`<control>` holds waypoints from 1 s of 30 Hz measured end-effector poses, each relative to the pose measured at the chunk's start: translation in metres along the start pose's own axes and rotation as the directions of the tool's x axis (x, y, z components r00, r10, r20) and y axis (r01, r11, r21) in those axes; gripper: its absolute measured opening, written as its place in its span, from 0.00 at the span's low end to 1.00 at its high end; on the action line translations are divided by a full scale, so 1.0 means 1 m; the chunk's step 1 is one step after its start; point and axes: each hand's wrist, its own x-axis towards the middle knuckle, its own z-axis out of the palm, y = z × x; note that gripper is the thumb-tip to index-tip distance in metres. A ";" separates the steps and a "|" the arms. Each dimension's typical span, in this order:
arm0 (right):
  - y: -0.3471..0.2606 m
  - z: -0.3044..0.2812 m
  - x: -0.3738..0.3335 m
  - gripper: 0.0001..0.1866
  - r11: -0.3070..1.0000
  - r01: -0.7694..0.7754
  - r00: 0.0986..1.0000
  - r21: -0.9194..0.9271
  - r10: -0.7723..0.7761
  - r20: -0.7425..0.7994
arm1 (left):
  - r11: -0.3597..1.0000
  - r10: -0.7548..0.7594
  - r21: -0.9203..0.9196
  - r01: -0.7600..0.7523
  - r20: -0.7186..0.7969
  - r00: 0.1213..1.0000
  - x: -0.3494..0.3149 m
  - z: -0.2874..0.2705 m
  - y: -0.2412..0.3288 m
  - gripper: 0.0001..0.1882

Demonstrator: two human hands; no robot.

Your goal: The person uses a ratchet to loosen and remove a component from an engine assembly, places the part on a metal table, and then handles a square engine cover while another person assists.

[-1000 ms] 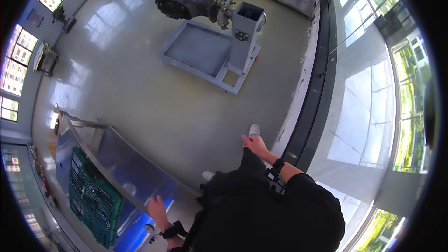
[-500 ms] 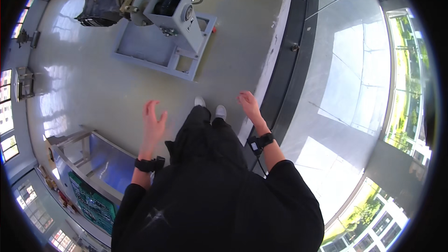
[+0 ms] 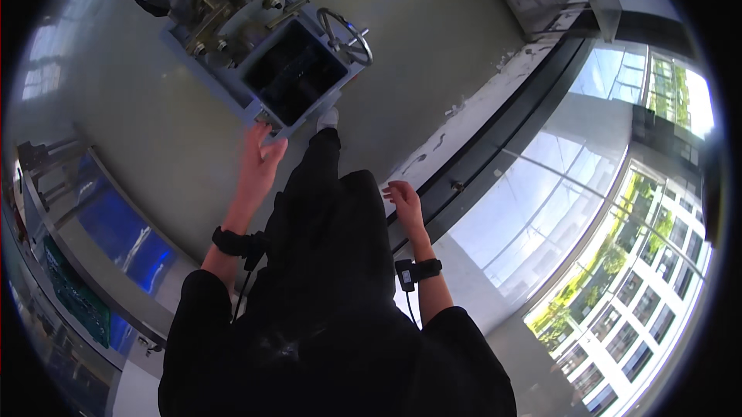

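Observation:
My left hand (image 3: 261,159) reaches forward with its fingers parted and nothing in it. In the picture it lies just below the near corner of a grey box-shaped housing (image 3: 340,91) on a machine stand; whether it touches cannot be made out. My right hand (image 3: 405,202) hangs beside my right thigh, empty, its fingers loosely curled and apart. A metal handwheel (image 3: 345,35) is fixed to the right side of the housing. Beyond the housing sits an engine-like assembly (image 3: 224,11) with brass-coloured brackets. Each wrist wears a black strap with a small device.
To my left stands a metal-framed bench (image 3: 147,220) with a blue panel and a green circuit board (image 3: 77,289). Along my right run a dark ledge (image 3: 471,177) and tall windows (image 3: 618,262). Grey floor (image 3: 433,38) stretches beyond the stand. One white shoe (image 3: 328,119) shows near the stand.
I have stepped closer to the machine stand, so its housing and handwheel appear larger and nearer. My view has turned left. My right hand has come lower, nearer my thigh.

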 end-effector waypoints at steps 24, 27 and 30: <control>-0.206 0.062 0.421 0.30 -0.152 0.957 0.218 -0.248 -0.190 0.957 | 0.864 -0.378 -0.502 -0.028 -0.685 0.622 0.018 0.225 0.047 0.29; -0.191 0.064 0.421 0.29 -0.090 0.947 0.319 -0.308 0.163 0.934 | 0.890 -0.410 -0.456 0.025 -0.774 0.482 0.012 0.250 0.071 0.35; -0.191 0.080 0.425 0.22 -0.132 0.939 0.330 -0.318 0.084 0.940 | 0.941 -0.339 -0.322 0.108 -0.875 0.345 0.028 0.240 0.085 0.42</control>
